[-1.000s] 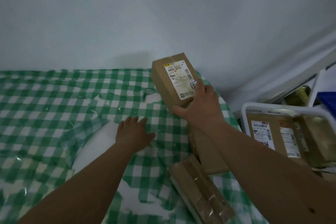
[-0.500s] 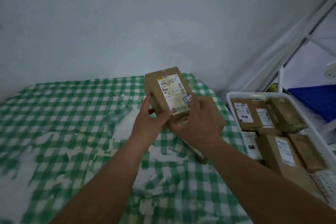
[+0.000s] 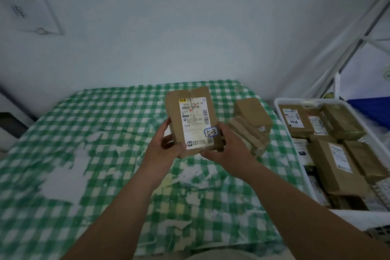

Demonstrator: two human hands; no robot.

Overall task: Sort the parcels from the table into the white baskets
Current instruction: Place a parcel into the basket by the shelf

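checkered table (image 3: 88,133); both hands grip parcel (image 3: 191,120) upright.

Green-and-white checked tablecloth (image 3: 88,133) covers the whole top; print worn off in ragged white patches, biggest one near its front-left w/ more scattered thru the middle. Behind the cloth, plain pale wall (image 3: 190,27). On that wall, upper left of the cloth, a clear sign panel (image 3: 25,0) w/ dark characters, too blurred to read, small fixing at its lower edge. Right of the cloth's far corner, white metal rack frame (image 3: 346,48) w/ slanted bars. Beyond the frame, a blue surface (image 3: 371,110). Off the cloth's left edge, a dark grey object (image 3: 10,126), only partly in view.
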